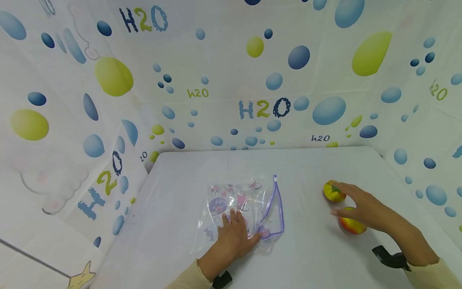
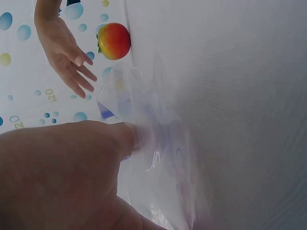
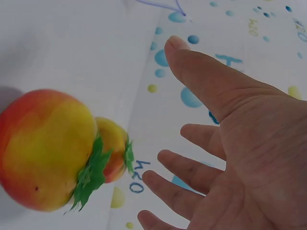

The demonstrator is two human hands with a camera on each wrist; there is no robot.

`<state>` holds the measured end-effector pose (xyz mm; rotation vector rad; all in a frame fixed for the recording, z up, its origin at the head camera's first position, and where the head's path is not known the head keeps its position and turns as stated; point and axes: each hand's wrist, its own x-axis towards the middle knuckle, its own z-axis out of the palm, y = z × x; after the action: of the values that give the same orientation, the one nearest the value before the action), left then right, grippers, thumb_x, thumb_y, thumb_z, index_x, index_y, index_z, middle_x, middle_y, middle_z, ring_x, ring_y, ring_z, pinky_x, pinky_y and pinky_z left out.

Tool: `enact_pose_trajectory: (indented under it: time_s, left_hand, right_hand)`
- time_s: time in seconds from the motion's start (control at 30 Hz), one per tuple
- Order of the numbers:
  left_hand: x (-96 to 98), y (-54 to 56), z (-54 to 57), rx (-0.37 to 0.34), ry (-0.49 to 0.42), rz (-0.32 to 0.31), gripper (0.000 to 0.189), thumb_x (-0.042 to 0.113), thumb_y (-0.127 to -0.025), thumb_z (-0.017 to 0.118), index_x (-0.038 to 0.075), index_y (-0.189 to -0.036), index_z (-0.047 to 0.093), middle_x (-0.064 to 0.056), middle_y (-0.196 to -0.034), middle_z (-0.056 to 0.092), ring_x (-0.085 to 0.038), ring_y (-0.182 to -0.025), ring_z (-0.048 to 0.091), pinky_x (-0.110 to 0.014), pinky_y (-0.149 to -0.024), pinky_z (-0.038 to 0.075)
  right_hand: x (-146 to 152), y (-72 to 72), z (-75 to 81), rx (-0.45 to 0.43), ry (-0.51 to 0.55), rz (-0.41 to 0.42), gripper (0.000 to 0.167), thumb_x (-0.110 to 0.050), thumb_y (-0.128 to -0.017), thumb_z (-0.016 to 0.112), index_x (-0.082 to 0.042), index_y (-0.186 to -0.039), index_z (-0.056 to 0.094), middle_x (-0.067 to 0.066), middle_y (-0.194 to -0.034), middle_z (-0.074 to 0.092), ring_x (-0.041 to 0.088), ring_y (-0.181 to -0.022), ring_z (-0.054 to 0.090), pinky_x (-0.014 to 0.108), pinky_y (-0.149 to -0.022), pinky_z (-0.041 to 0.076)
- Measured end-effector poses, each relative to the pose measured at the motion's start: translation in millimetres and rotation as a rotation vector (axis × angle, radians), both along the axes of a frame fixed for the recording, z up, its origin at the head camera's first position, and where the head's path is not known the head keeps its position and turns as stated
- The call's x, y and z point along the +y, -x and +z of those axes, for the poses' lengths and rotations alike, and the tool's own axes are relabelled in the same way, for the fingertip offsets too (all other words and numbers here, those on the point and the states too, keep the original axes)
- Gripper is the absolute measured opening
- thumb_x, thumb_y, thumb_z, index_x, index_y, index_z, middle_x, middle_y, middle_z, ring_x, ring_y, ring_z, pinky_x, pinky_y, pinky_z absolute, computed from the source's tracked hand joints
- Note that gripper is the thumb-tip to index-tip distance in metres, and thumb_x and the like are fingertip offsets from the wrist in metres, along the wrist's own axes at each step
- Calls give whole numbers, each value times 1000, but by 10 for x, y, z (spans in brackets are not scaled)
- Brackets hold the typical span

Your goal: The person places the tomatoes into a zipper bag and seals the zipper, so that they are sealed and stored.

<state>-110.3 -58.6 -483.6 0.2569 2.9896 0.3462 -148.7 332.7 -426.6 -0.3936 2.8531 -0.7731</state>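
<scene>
A clear plastic bag [image 1: 218, 205] with pink and purple prints and a purple zip edge [image 1: 282, 212] lies flat on the white table. My left hand [image 1: 234, 237] rests on its lower middle, fingers spread over the plastic. On the right are two red-and-yellow fruits with green leafy tops, resembling persimmons: a farther fruit [image 1: 331, 192] and a nearer fruit [image 1: 353, 227]. Over them hovers my right hand [image 1: 368, 209], partly covering both in the head view. The right wrist view shows its fingers spread and apart from the larger-looking fruit [image 3: 45, 151], with nothing held.
The white table [image 1: 173, 176] ends at a back edge against a hanging sheet [image 1: 223, 60] printed with blue and green drops. Similar sheets stand along the left and right sides. A dark strap [image 1: 390, 259] sits at the right wrist.
</scene>
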Motion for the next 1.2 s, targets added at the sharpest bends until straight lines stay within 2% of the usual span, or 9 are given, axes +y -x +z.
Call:
enact_pose_trajectory:
  time_s: [0.13, 0.43, 0.63, 0.83, 1.2]
  left_hand:
    - [-5, -3, -3, -4, -7, 2, 108, 73, -93, 60, -15, -152, 41, -37, -158, 41, -61, -143, 41, -71, -101, 49]
    - [6, -10, 23, -17, -5, -6, 106, 71, -94, 61, -15, -153, 40, -37, -158, 40, -61, -144, 40, -70, -103, 48]
    - [0, -12, 32, -18, 6, -4, 106, 71, -94, 61, -14, -153, 40, -37, -158, 41, -61, -144, 41, -69, -103, 48]
    - [-2, 0, 27, -11, 16, 3, 106, 73, -94, 60, -14, -152, 41, -37, -158, 42, -60, -144, 42, -69, -103, 49]
    - [0, -15, 55, -33, 28, 4, 107, 73, -94, 60, -14, -153, 40, -36, -159, 41, -59, -145, 41, -69, -104, 48]
  right_hand:
    - [101, -20, -28, -20, -22, -20, 96, -50, -90, 82, 1, -158, 38, 36, -157, 39, 60, -139, 40, 75, -99, 45]
    - [325, -129, -83, -34, -78, -59, 96, -50, -90, 81, 4, -158, 38, 40, -154, 41, 63, -136, 40, 77, -97, 45]
    - [485, -157, -108, -114, -102, -69, 97, -50, -91, 79, 1, -160, 35, 43, -154, 38, 67, -134, 38, 77, -93, 47]
    - [618, -172, -179, -192, -82, -54, 91, -46, -96, 76, 2, -161, 33, 44, -152, 41, 66, -129, 46, 72, -86, 53]
    - [673, -269, -375, -225, -34, -79, 89, -48, -98, 71, 1, -161, 32, 40, -157, 38, 63, -131, 49, 70, -82, 56]
